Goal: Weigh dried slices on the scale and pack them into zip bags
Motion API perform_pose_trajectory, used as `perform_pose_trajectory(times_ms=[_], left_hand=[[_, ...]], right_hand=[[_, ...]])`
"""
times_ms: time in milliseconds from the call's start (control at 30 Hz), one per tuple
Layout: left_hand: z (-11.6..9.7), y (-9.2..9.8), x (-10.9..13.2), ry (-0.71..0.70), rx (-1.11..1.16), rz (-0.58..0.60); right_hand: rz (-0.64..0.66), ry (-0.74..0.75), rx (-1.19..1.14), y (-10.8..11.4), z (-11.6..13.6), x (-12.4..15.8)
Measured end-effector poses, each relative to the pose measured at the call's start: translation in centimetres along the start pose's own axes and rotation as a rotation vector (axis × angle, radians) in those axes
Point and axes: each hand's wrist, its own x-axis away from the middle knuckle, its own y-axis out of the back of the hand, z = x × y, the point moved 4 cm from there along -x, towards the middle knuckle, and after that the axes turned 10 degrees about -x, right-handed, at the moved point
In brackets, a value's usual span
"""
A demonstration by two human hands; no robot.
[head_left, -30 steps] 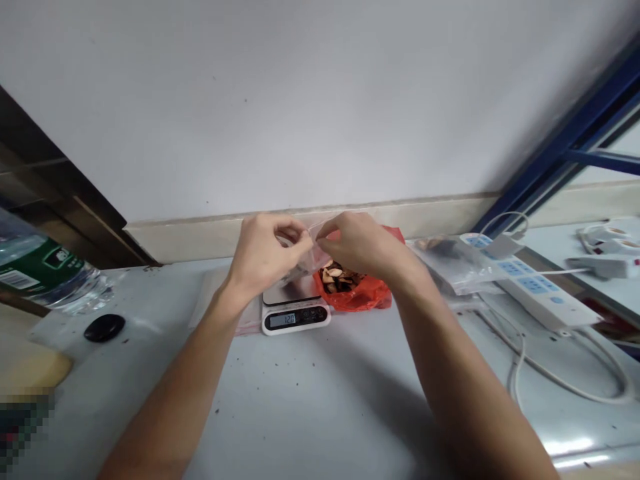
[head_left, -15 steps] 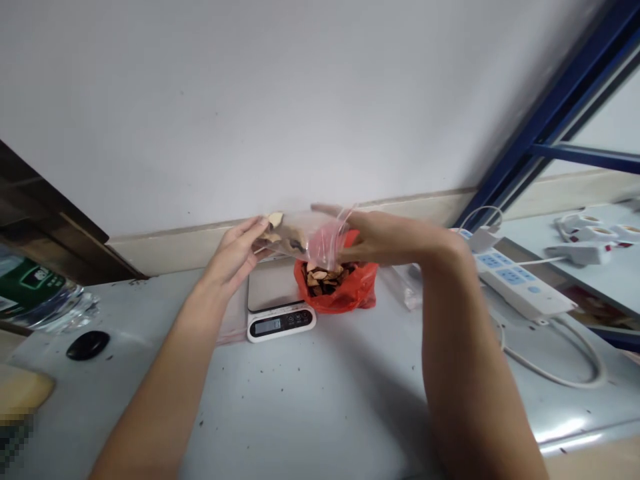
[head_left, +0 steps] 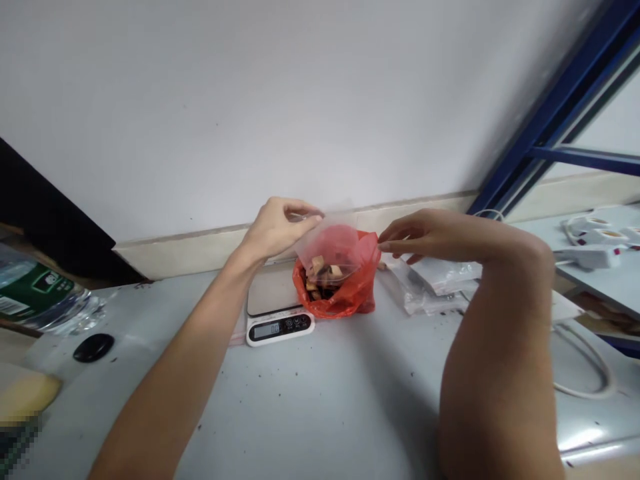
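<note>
My left hand (head_left: 280, 227) is closed on the upper end of a clear plastic bag (head_left: 320, 233). That bag hangs tilted over a red plastic bag (head_left: 357, 303), and its lower part overlaps the mouth. Brown and pale dried slices (head_left: 320, 292) show in the opening, some seen through the clear plastic; which bag holds those is hard to tell. With bent fingers, my right hand (head_left: 417, 233) pinches the red bag's right rim. Left of the red bag, partly overlapped by it, is a white digital scale (head_left: 273, 293), its display lit.
Flat clear plastic bags (head_left: 425, 293) lie to the right, near a white power strip (head_left: 565, 308) and its cable. A large water bottle (head_left: 45, 293) and a black oval object (head_left: 93, 348) are on the left. Behind the table (head_left: 280, 413) rises a wall.
My left hand has moved right and tipped the clear bag down over the red one. My right hand has left the clear bag and moved right to the red bag's rim.
</note>
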Motion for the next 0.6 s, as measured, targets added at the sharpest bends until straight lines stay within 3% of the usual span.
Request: perform_pose_trajectory(times_ms=[200,333,467,600], left_hand=[[-3.6,0.9,-0.9,-0.133,0.0,0.024],[-4.7,1.7,-1.0,-0.178,0.03,-0.081],[-3.7,2.9,-0.6,-0.16,0.187,-0.284],[0.0,4.9,0.7,0.003,0.387,-0.392]], right_hand=[[-0.073,0.06,0.03,-0.3,0.4,-1.1],[-0.072,0.167,0.007,-0.9,0.8,-2.4],[-0.117,0.288,-0.211,-1.2,0.9,-3.6],[-0.242,0.415,-0.648,-1.6,1.6,-4.3]])
